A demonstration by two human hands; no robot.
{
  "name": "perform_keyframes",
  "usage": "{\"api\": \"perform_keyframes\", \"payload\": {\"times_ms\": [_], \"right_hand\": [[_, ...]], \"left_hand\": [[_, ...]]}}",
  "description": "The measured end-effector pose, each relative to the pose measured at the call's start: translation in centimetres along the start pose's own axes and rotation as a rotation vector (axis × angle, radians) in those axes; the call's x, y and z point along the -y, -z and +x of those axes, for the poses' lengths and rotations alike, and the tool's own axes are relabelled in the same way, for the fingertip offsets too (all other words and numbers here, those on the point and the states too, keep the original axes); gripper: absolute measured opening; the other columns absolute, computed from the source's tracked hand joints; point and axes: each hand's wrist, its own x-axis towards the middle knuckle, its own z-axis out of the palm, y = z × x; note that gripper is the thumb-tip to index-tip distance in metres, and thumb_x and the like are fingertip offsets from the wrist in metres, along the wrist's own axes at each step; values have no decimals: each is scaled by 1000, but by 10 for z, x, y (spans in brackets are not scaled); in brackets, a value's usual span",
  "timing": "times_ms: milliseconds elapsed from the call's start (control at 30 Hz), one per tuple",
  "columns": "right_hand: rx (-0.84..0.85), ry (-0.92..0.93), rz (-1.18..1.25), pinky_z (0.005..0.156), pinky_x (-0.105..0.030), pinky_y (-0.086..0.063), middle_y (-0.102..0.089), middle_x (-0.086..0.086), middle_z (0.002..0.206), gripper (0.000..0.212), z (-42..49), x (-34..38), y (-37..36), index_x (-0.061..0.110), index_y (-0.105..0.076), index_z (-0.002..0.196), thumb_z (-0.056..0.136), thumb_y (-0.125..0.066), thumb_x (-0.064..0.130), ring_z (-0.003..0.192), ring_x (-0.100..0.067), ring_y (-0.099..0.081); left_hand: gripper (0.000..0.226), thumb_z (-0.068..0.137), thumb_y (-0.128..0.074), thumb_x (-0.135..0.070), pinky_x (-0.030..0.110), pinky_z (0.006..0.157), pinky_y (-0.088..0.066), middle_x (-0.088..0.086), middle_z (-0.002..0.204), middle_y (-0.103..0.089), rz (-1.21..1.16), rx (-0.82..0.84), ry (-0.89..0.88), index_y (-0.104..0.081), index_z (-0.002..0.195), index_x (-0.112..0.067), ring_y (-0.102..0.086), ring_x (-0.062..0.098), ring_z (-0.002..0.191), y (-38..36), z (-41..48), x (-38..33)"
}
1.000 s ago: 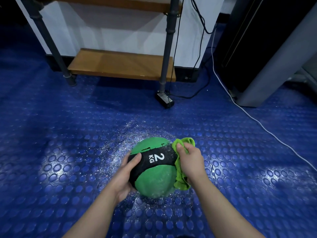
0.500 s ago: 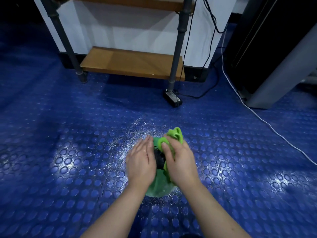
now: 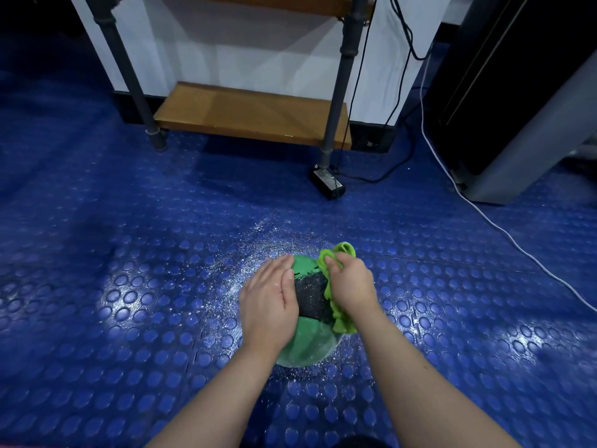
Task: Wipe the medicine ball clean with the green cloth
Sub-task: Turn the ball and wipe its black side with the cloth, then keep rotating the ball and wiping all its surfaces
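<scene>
On the blue studded floor (image 3: 129,286), well out from its far edge by the wall and nearer the person, sits the medicine ball (image 3: 307,345), green with a black band across its top; the left hand (image 3: 268,305) lies flat on its upper left side, fingers straight and close together, steadying it; the right hand (image 3: 350,286) has its fingers curled round the bunched green cloth (image 3: 342,321) and presses it against the ball's right flank, with folds of cloth showing above the knuckles and below the wrist. Pale specks lie scattered over the floor around the ball; the black band and the near green face look speckled and damp too, so the wiping seems to be midway rather than finished. The right side is the part being worked; the band, the near face and the part under the left hand likely remain, and the underside cannot be seen. Turning the ball would bring those parts under the cloth. Beyond, a wooden shelf (image 3: 252,114) stands at the floor's far edge.
</scene>
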Motion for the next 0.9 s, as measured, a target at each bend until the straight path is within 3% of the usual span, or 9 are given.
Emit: {"api": "perform_keyframes", "payload": {"times_ms": [100, 233, 333, 533, 667, 733, 800, 833, 900], "right_hand": [[-38, 142, 11, 50, -22, -34, -50, 4, 63, 24, -12, 5, 0, 17, -58, 80, 97, -47, 30, 64, -19, -49], [-31, 444, -50, 86, -30, -46, -63, -1, 109, 29, -36, -2, -25, 17, -67, 109, 94, -46, 28, 101, -19, -55], [-75, 371, -14, 89, -35, -47, -61, -1, 117, 28, -30, -11, -26, 20, -65, 115, 96, -46, 30, 106, -21, -54], [-172, 150, 32, 65, -31, -30, -55, -4, 79, 24, -22, -8, -23, 17, -58, 85, 98, -43, 29, 83, -26, -48], [-151, 56, 30, 91, -33, -35, -46, -9, 113, 29, -20, 1, -11, 18, -64, 109, 98, -44, 35, 109, -30, -40], [-52, 64, 167, 104, -34, -27, -33, -8, 131, 39, -30, 15, -6, 32, -50, 133, 97, -43, 42, 126, -27, -31], [105, 86, 302, 113, -42, -20, -20, -4, 148, 53, -40, 31, -2, 47, -18, 145, 96, -37, 50, 139, -23, -21], [170, 96, 368, 114, -43, -19, -18, -1, 153, 58, -44, 36, 0, 49, -4, 146, 97, -35, 48, 142, -20, -20], [180, 112, 472, 104, -36, -35, -40, 1, 141, 63, -44, 36, 4, 46, 8, 147, 100, -34, 35, 122, -15, -46]], "left_hand": [[66, 97, -10, -47, 44, 109, -39, -5, 137, -58, 4, 26, 6, -59, 133, -21, -49, 15, 131, 1, 8, -2], [69, 96, -8, -46, 42, 107, -41, -6, 134, -61, -74, -9, 22, -62, 129, -20, -52, 15, 128, 3, 11, -4], [66, 99, -10, -44, 43, 107, -41, -6, 132, -63, -75, -43, 25, -64, 127, -19, -52, 14, 127, 1, 5, -6], [68, 97, -7, -48, 43, 108, -39, -8, 135, -60, -29, -6, 52, -62, 130, -24, -49, 13, 130, 1, 3, -16], [69, 93, -14, -61, 42, 112, -35, -11, 133, -61, -290, 38, 163, -64, 127, -27, -50, 9, 128, 8, -2, -17], [72, 81, -28, -80, 41, 112, -37, -13, 131, -61, -676, 143, 368, -61, 128, -35, -54, 6, 124, 20, 2, -17], [81, 64, -50, -90, 41, 111, -39, -14, 134, -58, -986, 232, 543, -53, 131, -44, -56, 7, 123, 31, 5, -19], [82, 64, -61, -84, 39, 108, -42, -12, 134, -58, -1056, 244, 560, -51, 134, -42, -58, 7, 121, 34, 7, -18], [70, 74, -74, -52, 25, 91, -52, -7, 123, -65, -1073, 220, 544, -49, 135, -28, -66, 3, 105, 36, 9, -23]]}}
